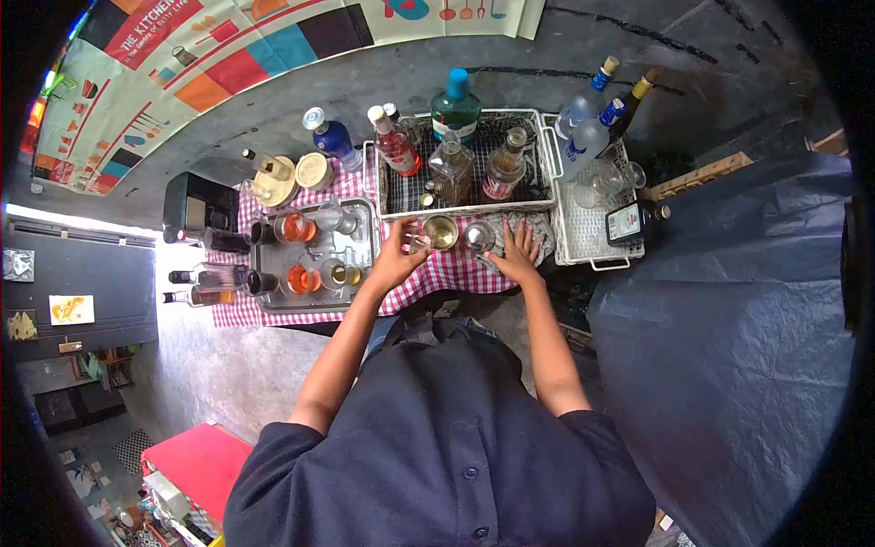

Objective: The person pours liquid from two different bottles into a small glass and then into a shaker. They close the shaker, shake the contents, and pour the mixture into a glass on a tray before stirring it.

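My left hand (399,262) is curled around a clear glass (442,233) with pale yellowish liquid in it, at the front edge of the checked cloth. To its right stands another clear glass vessel (478,237), which looks empty. My right hand (517,257) lies flat with fingers spread on a crumpled grey rag (543,239), its thumb side close to that second vessel. Left of my left hand, a grey tray (369,239) carries several glasses, some with orange-red drink, and dark cups.
Behind my hands, a white wire basket (474,208) holds several bottles. A second white basket (570,239) at right has more bottles and glasses. Bottles lie left of the tray. The red-and-white checked cloth (456,273) covers the table; dark sheeting (720,328) hangs at right.
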### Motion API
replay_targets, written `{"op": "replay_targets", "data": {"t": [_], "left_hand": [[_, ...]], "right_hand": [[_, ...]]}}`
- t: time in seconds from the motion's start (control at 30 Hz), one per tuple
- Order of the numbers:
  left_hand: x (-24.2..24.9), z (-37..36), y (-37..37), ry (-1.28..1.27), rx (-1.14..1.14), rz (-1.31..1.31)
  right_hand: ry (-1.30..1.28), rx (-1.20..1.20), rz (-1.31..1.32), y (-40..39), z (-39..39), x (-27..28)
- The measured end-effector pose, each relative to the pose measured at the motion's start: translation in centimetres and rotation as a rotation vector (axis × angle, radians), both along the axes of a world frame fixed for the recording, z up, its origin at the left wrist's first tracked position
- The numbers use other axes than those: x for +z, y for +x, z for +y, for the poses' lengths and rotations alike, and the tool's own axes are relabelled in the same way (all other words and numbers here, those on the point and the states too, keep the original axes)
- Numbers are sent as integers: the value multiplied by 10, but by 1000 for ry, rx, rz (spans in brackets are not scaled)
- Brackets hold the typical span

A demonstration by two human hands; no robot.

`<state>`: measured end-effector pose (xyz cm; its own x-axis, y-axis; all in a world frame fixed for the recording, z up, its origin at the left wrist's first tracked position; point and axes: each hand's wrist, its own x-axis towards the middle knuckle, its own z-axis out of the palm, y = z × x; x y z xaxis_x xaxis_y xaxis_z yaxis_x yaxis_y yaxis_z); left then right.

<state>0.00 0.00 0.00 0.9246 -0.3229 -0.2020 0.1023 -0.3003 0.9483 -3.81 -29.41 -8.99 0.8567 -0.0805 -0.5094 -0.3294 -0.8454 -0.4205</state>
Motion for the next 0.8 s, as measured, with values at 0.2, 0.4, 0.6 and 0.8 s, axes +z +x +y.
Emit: {"op": "replay_targets", "data": {"t": [0.2, 0.4, 0.6, 0.8], "left_hand": [[5, -9, 9, 131, -75, -13], [-4, -13, 16, 177, -93, -32], [-3, -15, 21, 233, -116, -16], [5, -17, 24, 286, -143, -28]], "right_hand": [[-2, 2, -29, -2, -2, -8], [-9, 0, -26, -1, -2, -12], [1, -5, -39, -1, -1, -13], [13, -14, -51, -2, -1, -13]]}}
